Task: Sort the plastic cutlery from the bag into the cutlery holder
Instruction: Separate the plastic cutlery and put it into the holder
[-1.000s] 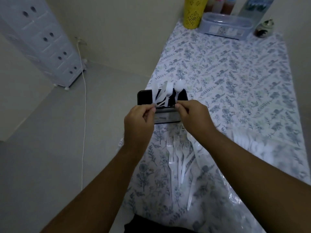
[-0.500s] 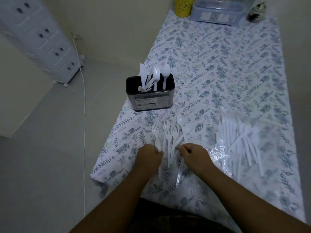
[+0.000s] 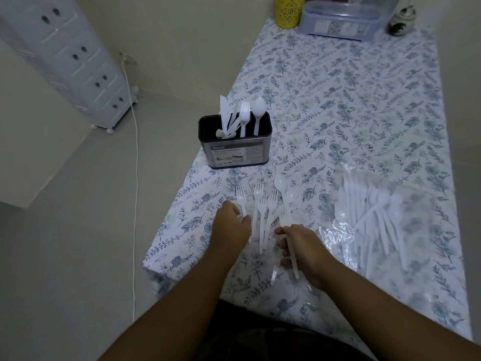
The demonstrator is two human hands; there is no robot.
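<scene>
The dark metal cutlery holder [image 3: 235, 149] stands near the table's left edge with a white knife, forks and a spoon upright in it. Several loose white plastic forks [image 3: 261, 204] and two spoons [image 3: 291, 198] lie on the floral tablecloth in front of it. My left hand [image 3: 230, 226] is at the left of this pile, its fingers closed on the handle of the leftmost fork [image 3: 240, 198]. My right hand [image 3: 303, 247] pinches the long handle of a spoon [image 3: 280, 183]. The clear plastic bag [image 3: 377, 212] with more cutlery lies to the right.
At the table's far end stand a yellow perforated cup [image 3: 289, 11], a clear lidded box [image 3: 338, 22] and a small dark jar [image 3: 400, 23]. A white drawer unit [image 3: 65, 56] and a white cable [image 3: 135, 178] are on the floor to the left.
Both hands left the holder and came down to the loose pile near me. Their fingers have since closed on a fork and a spoon handle. The view pulled back from the holder.
</scene>
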